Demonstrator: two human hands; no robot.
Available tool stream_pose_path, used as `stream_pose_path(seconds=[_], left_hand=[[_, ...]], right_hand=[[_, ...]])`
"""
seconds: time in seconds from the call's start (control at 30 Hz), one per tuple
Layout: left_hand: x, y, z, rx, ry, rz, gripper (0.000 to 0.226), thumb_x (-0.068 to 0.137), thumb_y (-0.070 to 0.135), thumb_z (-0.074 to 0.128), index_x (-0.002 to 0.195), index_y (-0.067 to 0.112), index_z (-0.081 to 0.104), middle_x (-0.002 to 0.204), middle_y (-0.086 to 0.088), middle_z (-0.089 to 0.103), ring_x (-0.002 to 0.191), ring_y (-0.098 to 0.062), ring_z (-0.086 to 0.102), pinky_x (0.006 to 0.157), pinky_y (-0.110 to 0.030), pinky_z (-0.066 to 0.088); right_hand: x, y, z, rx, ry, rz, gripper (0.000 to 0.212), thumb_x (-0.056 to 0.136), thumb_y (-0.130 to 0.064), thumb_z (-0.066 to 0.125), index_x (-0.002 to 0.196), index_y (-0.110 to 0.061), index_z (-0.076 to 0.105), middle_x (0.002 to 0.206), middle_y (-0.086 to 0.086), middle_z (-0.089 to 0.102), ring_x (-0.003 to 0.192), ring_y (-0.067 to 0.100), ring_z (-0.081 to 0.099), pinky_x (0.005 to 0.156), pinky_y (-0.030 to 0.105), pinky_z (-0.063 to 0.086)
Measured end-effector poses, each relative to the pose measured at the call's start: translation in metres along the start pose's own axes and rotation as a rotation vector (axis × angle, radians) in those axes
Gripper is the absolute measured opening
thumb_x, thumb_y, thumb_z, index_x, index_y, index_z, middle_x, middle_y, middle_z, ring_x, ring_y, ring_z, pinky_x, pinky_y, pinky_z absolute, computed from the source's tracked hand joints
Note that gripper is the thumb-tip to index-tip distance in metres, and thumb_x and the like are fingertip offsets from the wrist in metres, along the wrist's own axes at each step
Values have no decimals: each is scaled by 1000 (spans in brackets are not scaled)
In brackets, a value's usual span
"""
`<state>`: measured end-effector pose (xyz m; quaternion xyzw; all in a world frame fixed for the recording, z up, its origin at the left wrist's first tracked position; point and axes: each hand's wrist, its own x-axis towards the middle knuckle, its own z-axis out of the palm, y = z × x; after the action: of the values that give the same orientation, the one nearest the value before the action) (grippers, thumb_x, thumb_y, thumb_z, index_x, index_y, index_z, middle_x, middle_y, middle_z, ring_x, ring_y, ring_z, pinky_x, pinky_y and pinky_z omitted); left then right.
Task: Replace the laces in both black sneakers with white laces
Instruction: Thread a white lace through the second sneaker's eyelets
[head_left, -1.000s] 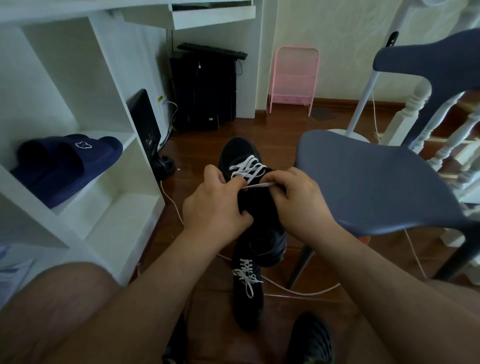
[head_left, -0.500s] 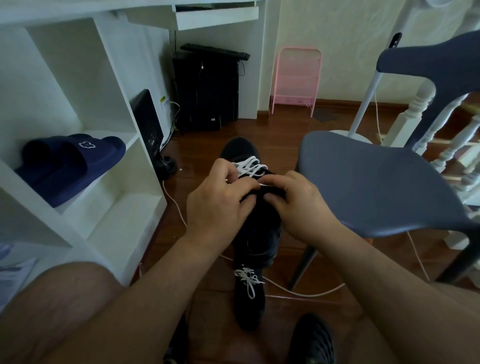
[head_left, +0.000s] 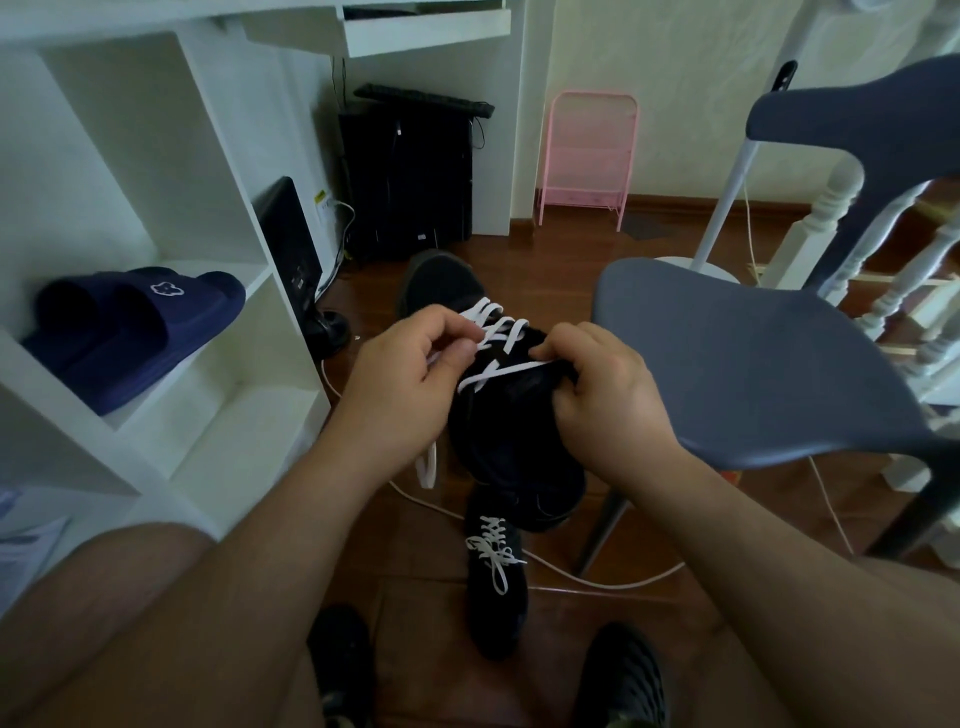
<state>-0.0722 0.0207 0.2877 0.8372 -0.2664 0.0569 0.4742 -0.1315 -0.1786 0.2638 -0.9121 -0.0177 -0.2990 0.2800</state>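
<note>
White shelf unit (head_left: 171, 291) holds one pair of navy slides (head_left: 130, 332). Two black sneakers: held sneaker (head_left: 498, 415), floor sneaker (head_left: 498, 618). Left hand (head_left: 410, 395) and right hand (head_left: 608, 395) pinch its white lace (head_left: 498, 371).

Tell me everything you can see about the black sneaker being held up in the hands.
The held sneaker is black, seemingly soft fabric, toe pointing away, lifted above the wooden floor. A flat white lace crisscrosses its front, unfinished near the tongue; a loose end hangs below the left hand. That hand pinches the lace; the right hand grips the lace and the shoe's upper edge.
</note>
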Motion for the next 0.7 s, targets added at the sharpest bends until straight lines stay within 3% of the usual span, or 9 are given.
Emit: stream_pose_path(seconds=[0.07,0.17,0.33,0.5,0.7], left_hand=[[-1,-3,-4,42,-11,4,16,99,29,69,113,36,74,108,23,71,103,12,61,82,-2,43],[-1,-4,-6,171,23,97,17,94,31,76,110,33,80,107,19,74,103,6,64,89,-4,45],[2,-5,1,331,77,225,11,91,31,78,101,30,84,95,12,67,90,0,59,78,-6,42],[0,-2,8,326,122,170,13,95,33,73,103,31,83,93,11,72,88,-4,64,75,-21,54],[-6,3,13,97,205,-11,9,95,36,75,101,37,81,81,16,72,81,1,67,76,-25,59]], right_hand=[[1,0,-1,-20,23,-4,20,89,-7,53,95,-26,59,91,-3,57,78,22,55,64,45,53],[0,-3,-2,-45,36,-18,14,92,-17,48,94,-27,56,90,-4,54,75,20,52,59,37,47],[1,-8,-1,-90,63,-81,18,93,-24,40,97,-25,57,93,-3,54,73,21,53,54,36,47],[1,-13,-1,-128,80,-133,17,96,-21,42,99,-19,59,93,1,53,69,23,52,51,41,50],[4,-14,-3,-123,107,-141,20,96,-20,41,97,-17,61,91,1,54,68,23,51,52,42,50]])
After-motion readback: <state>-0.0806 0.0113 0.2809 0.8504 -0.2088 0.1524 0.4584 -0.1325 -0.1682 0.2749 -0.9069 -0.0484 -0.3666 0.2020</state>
